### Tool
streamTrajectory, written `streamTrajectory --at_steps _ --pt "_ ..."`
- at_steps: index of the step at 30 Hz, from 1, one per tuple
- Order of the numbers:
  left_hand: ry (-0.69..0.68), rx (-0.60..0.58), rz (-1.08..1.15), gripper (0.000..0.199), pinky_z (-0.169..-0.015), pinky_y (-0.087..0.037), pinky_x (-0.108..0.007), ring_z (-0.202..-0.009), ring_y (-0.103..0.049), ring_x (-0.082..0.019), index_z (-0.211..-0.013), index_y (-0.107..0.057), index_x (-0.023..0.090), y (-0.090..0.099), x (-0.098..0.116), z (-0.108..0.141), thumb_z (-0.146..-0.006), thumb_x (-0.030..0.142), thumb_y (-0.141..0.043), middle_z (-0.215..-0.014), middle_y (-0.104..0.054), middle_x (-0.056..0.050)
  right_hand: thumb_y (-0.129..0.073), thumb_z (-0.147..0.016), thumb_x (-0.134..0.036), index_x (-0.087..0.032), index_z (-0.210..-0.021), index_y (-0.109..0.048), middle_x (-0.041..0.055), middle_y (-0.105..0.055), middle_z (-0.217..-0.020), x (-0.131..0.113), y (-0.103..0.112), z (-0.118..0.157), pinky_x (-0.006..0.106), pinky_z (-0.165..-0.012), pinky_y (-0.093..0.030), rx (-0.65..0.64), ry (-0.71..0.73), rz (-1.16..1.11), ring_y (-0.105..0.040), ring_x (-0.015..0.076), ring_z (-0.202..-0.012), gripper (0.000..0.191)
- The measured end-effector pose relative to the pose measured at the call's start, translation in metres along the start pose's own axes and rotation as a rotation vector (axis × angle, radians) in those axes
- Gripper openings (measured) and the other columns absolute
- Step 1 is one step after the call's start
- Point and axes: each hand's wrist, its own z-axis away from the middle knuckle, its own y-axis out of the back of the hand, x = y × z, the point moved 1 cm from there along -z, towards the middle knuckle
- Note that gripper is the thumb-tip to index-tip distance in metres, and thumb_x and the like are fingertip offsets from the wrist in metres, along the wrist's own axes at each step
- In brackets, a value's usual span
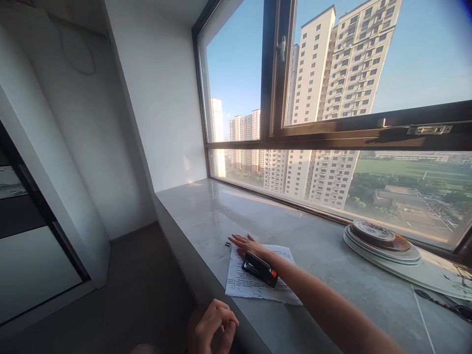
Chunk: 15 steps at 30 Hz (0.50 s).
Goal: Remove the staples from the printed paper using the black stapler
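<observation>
My right hand (249, 245) lies flat with fingers spread, over the top edge of the printed paper sheets (236, 281) on the grey sill. Just below its palm, a black stapler (260, 269) with a red patch at one end rests on the paper. Close to the fingertips sit small dark staple strips (227, 244), directly on the stone. My left hand (217, 324) is held off the front edge of the sill, its fingers curled in. Nothing shows in it, and it touches neither paper nor stapler.
A stack of plates (379, 246) stands by the window on the right, on a large pale board (438, 284). A dark cable-like item (442, 301) lies in front of it. The stone sill (191, 211) drops off at its front edge to a dark floor (143, 275).
</observation>
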Motion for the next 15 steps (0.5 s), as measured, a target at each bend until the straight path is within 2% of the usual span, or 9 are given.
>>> streamTrajectory --at_steps 2,3,6,9,12,15 --pt "0.01 -0.03 -0.009 0.043 -0.059 -0.051 -0.025 -0.063 -0.059 -0.015 -0.078 -0.063 0.024 0.002 -0.004 -0.004 -0.1 0.054 -0.041 -0.076 -0.062 -0.004 -0.035 -0.104 -0.045 -0.031 -0.16 -0.022 0.0112 -0.029 -0.164 0.001 0.005 0.01 0.061 -0.117 -0.02 0.049 -0.033 0.045 -0.03 0.0307 -0.149 0.059" --pt "0.018 -0.04 -0.011 0.043 -0.06 -0.051 -0.024 -0.063 -0.059 -0.015 -0.079 -0.063 0.024 0.003 -0.007 -0.006 -0.1 0.054 -0.04 -0.075 -0.063 -0.003 -0.036 -0.104 -0.044 -0.03 -0.158 -0.031 0.0116 -0.036 -0.161 0.003 0.007 0.018 0.058 -0.116 -0.025 0.083 -0.059 0.079 -0.035 0.0301 -0.145 0.056" --pt "0.066 -0.046 -0.04 0.043 -0.06 -0.052 -0.024 -0.063 -0.06 -0.015 -0.082 -0.065 0.024 0.007 -0.018 -0.013 -0.099 0.055 -0.042 -0.075 -0.064 -0.003 -0.042 -0.102 -0.04 -0.027 -0.13 -0.064 0.0127 -0.059 -0.133 0.011 0.011 0.052 0.05 -0.105 -0.041 0.201 -0.178 0.181 -0.052 0.0289 -0.122 0.037" --pt "0.113 -0.035 -0.068 0.043 -0.067 -0.055 -0.028 -0.072 -0.064 -0.019 -0.087 -0.067 0.024 0.007 -0.034 -0.029 -0.101 0.053 -0.039 -0.082 -0.069 -0.005 -0.042 -0.101 -0.034 -0.022 -0.11 -0.069 0.0122 -0.062 -0.11 0.011 0.011 0.09 0.043 -0.095 -0.047 0.289 -0.258 0.171 -0.055 0.0263 -0.105 0.03" --pt "0.139 -0.016 -0.061 0.043 -0.079 -0.056 -0.037 -0.087 -0.067 -0.024 -0.091 -0.068 0.022 0.003 -0.052 -0.051 -0.103 0.048 -0.035 -0.092 -0.071 -0.009 -0.042 -0.102 -0.032 -0.022 -0.108 -0.068 0.0107 -0.062 -0.106 -0.004 0.008 0.112 0.04 -0.091 -0.048 0.286 -0.186 0.099 -0.055 0.0244 -0.1 0.029" --pt "0.133 -0.009 -0.071 0.039 -0.087 -0.056 -0.044 -0.099 -0.067 -0.027 -0.099 -0.069 0.022 -0.005 -0.063 -0.066 -0.103 0.041 -0.035 -0.101 -0.072 -0.011 -0.042 -0.102 -0.031 -0.024 -0.108 -0.069 0.0089 -0.062 -0.106 -0.027 0.004 0.106 0.036 -0.089 -0.048 0.213 -0.021 0.053 -0.056 0.0223 -0.099 0.028"
